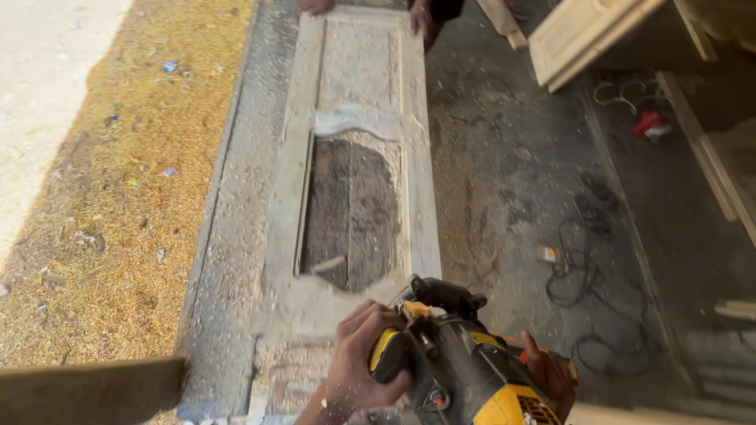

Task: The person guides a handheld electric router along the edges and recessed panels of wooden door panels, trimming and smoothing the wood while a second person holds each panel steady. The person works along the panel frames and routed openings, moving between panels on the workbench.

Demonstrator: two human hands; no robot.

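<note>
Down at the near edge of the head view, a yellow and black power planer point(461, 366) sits at the near end of a long wooden door frame point(354, 157) that lies flat on the floor. The left hand point(364, 354) is clenched around the yellow front knob of the planer; the right hand point(549, 374) is wrapped around its rear handle, mostly hidden behind the body, with the thumb showing. The tool looks heavy, stiff and hard-cased, and the two handles are the sound places to hold it. The door frame is rigid timber, rough and coated in shavings, so likely dusty rather than slick; it has a curved cross rail and an open lower panel through which dark boards show. At its far end another person's hands point(421, 17) rest on the frame.

The concrete floor point(504, 157) is grey and powdered with sawdust. A thick bed of wood shavings point(118, 197) spreads to the left. On the right lie a black cable point(587, 267) in loose loops, a red tool point(650, 124) and stacked timber panels point(583, 35). A plank point(87, 389) crosses the near left corner.
</note>
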